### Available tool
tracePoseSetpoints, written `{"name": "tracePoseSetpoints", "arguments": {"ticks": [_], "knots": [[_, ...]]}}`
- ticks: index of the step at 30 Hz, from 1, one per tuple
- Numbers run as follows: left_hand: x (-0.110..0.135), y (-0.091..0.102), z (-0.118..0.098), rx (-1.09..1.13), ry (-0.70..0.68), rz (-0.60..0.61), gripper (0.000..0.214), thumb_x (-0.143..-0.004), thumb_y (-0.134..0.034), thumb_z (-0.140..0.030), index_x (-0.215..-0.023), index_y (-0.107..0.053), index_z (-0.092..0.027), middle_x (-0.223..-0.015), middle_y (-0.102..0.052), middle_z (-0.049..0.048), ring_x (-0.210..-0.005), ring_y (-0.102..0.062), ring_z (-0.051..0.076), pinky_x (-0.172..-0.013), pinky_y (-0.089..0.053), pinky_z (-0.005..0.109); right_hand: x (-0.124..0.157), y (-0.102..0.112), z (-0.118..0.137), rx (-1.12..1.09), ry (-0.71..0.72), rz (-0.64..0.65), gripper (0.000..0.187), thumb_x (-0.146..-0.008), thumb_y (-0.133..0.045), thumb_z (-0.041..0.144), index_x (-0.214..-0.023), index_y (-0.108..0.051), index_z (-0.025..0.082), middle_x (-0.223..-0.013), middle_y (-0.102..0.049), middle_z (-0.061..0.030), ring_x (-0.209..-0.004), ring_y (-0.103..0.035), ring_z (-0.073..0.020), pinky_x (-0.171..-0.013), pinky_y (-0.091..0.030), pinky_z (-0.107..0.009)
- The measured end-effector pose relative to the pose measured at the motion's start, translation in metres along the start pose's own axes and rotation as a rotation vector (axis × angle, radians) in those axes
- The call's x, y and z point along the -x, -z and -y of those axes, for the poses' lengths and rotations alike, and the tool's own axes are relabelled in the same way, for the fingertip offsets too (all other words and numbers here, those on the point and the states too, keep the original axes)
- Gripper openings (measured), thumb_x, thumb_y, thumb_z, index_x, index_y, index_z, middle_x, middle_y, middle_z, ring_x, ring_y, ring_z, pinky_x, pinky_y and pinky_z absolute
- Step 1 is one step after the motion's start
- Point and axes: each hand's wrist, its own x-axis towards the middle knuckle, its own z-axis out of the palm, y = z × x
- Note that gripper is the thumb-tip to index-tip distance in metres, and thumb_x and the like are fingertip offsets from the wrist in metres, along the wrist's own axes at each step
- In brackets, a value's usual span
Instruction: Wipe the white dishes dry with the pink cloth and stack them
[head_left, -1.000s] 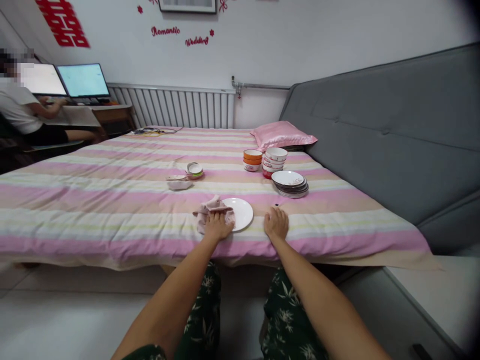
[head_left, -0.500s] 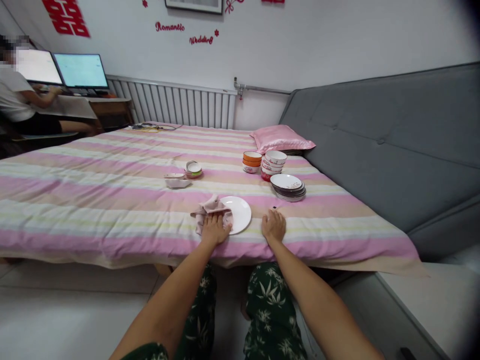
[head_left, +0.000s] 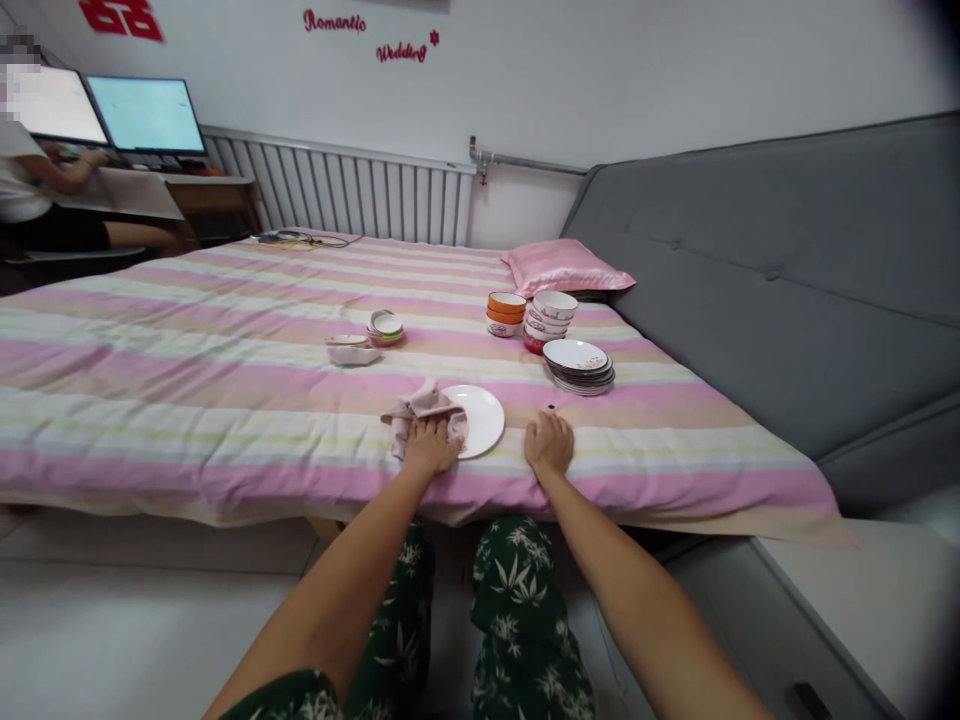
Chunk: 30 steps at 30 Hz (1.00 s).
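**Hands at the near edge of the bed: hazards to the plate**

The left hand [head_left: 431,447] lies knuckles-up on a crumpled pink cloth [head_left: 418,408], fingers curled into it; whether it pinches the cloth or only presses it cannot be told. The cloth overlaps the left rim of a white plate [head_left: 484,420], which lies flat on the striped bed sheet [head_left: 225,400], close to the near edge. The right hand [head_left: 550,445] rests palm-down on the sheet just right of the plate, fingers loosely spread, holding nothing.

The mattress probably gives under pressure, so a hard push on the rim may tip the plate or slide it toward the near edge and the floor. A tug on the cloth could drag the plate along. Farther back, a plate stack [head_left: 579,366] and stacked bowls [head_left: 551,318] stand on the same soft surface, and leaning on the bed might topple them.
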Motion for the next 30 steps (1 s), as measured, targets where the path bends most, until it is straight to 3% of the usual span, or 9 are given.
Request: {"name": "tracePoseSetpoints", "arguments": {"ticks": [10,30], "knots": [[-0.003,0.001,-0.002,-0.011,0.009,0.001,0.056,-0.088,-0.023,-0.042,-0.139,-0.031,-0.022,-0.145,-0.032,0.0072,-0.134,-0.022,0.032,-0.108,-0.012,0.048,-0.002,-0.002,-0.001,-0.003,-0.012,0.009,0.04,-0.082,-0.039,0.026,-0.113,-0.058,0.008,-0.118,-0.056,-0.0164,-0.113,-0.042,-0.0245,-0.099,-0.026,-0.042],[-0.008,-0.009,0.001,-0.037,-0.013,-0.039,0.055,-0.089,-0.023,-0.041,-0.14,-0.029,-0.02,-0.146,-0.029,0.0096,-0.134,-0.02,0.032,-0.108,-0.013,0.049,-0.003,-0.011,-0.005,-0.022,-0.006,-0.057,0.037,-0.08,-0.043,0.025,-0.108,-0.06,0.009,-0.113,-0.059,-0.0164,-0.11,-0.044,-0.0255,-0.097,-0.029,-0.042]]}}
